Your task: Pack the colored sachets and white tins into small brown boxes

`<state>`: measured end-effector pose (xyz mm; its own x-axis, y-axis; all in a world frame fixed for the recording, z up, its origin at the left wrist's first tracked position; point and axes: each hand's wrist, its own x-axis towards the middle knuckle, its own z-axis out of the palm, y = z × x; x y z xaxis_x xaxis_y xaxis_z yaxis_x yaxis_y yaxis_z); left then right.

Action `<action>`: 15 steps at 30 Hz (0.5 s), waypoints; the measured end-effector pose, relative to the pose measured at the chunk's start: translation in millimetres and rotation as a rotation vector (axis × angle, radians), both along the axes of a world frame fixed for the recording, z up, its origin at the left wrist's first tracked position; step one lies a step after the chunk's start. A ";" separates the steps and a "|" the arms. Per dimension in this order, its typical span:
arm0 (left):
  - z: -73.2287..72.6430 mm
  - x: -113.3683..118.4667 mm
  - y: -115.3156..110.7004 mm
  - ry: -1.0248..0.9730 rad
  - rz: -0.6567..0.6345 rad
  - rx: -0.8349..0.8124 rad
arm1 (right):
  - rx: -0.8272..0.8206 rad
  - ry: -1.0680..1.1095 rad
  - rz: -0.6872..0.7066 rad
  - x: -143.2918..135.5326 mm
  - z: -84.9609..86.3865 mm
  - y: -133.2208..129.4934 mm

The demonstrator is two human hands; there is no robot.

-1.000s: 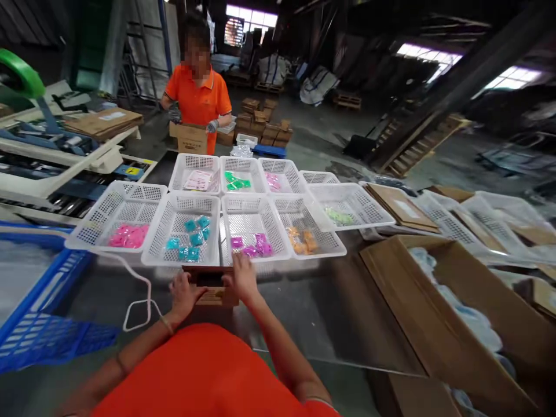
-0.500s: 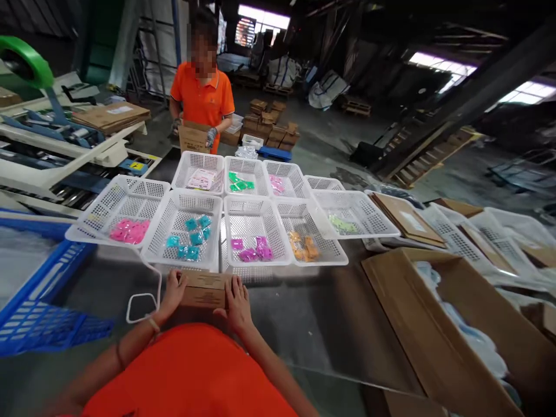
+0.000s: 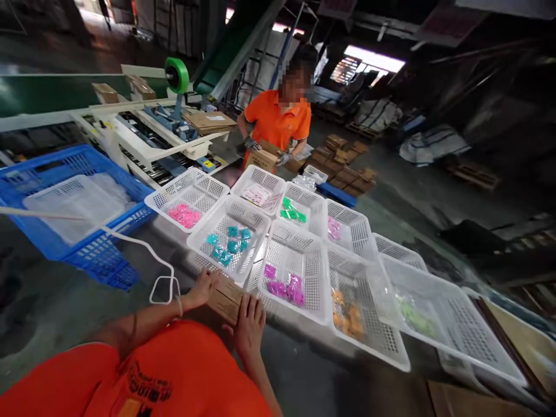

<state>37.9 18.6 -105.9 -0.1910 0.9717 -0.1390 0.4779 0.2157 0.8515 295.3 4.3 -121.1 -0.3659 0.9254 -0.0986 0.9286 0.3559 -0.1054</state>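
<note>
Head view: a small cardboard box (image 3: 226, 298) lies between the two hands, the left hand's (image 3: 201, 291) fingers grasping its nine-o'clock end, the right hand's (image 3: 250, 327) fingers draped over and holding its four-o'clock end. Beyond it, a white basket (image 3: 259, 237) with teal packets (image 3: 233, 247) sits at twelve, a blue crate (image 3: 99, 263) at ten.

Has a carton (image 3: 225, 298) between left hand (image 3: 202, 288) and right hand (image 3: 249, 327), before baskets (image 3: 299, 249) with packets (image 3: 295, 291) inside, a crate (image 3: 106, 255) to the left, apparently cardboard (image 3: 523, 333) far right
</note>
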 end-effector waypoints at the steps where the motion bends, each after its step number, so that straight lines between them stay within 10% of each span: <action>1: 0.4 0.5 -1.6 0.000 -0.006 0.007 | 0.017 -0.010 -0.005 1.7 -1.7 0.0; 15: 25.2 -18.1 6.2 -0.137 0.159 0.055 | 0.187 0.126 0.118 32.2 -56.9 2.5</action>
